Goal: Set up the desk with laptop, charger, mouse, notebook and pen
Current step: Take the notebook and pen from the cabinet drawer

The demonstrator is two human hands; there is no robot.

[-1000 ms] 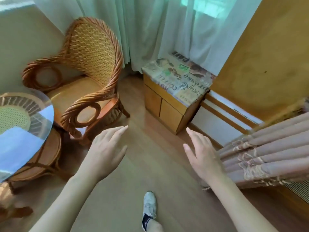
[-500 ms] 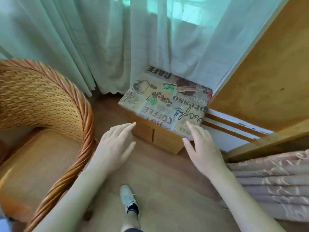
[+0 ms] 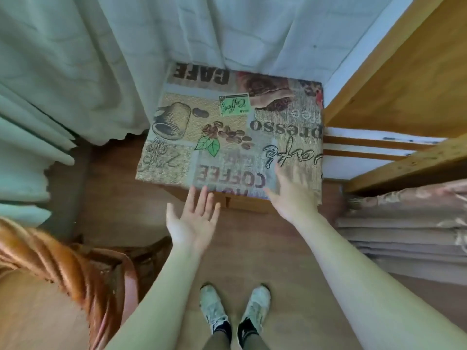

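A low wooden cabinet (image 3: 249, 205) stands against the curtained window, its top covered by a coffee-print cloth (image 3: 227, 132). My left hand (image 3: 194, 218) is stretched out palm up, fingers straight, just in front of the cabinet's near edge and holding nothing. My right hand (image 3: 290, 190) reaches over the cloth's near right corner with fingers spread and blurred, holding nothing. No laptop, charger, mouse, notebook or pen is in view.
A wicker armchair (image 3: 63, 271) stands at the lower left. Pale curtains (image 3: 75, 72) hang behind and to the left of the cabinet. A wooden bed frame (image 3: 404, 162) and folded patterned bedding (image 3: 409, 231) are on the right. My two shoes (image 3: 235, 309) stand on the wooden floor.
I have stepped up to the cabinet and now look straight down on it. Both hands moved forward; the left turned palm up, and the right now reaches over the cloth's corner.
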